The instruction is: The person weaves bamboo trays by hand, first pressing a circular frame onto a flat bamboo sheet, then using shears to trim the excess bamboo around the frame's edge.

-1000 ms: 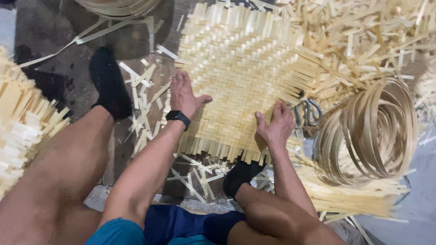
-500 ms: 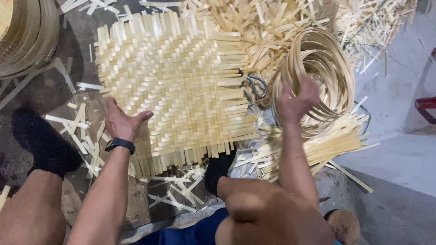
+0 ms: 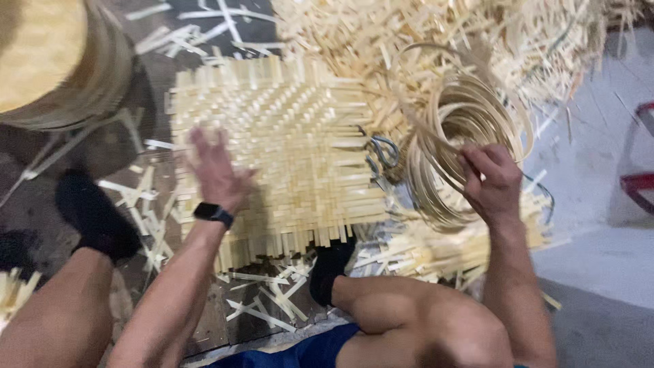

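Weaving looks mostly done, judging by the mat (image 3: 286, 150): a wide square of pale flat strips is already interlaced at centre-left of frame, w/ a dense criss-cross across the middle. Edges are not yet finished; loose strip ends are left sticking out on all sides, esp. along the bottom edge, untrimmed and unbound. No rim is fitted so far, as far as can be seen.

Left hand (image 3: 216, 170) is laid flat on the mat's left part, fingers spread, palm pressed down; a dark watch (image 3: 214, 214) is worn at the wrist. Right hand (image 3: 492, 180) is closed around strands of the coil of thin strips (image 3: 463, 146) at centre-right of frame, just beside the mat's right edge; exact no. of strands pinched cannot be told, motion blur.

Mat is flat on the dark floor, between the two black-socked feet, one at lower left (image 3: 95, 215), the other at bottom centre (image 3: 328, 269). Colour is light straw, surface ribbed, strips even in width. Offcuts (image 3: 262, 307) are scattered below it. A big heap of strips (image 3: 422, 41) is piled across the top right. A round woven basket (image 3: 58, 65) is seen at upper left, partly cut off.
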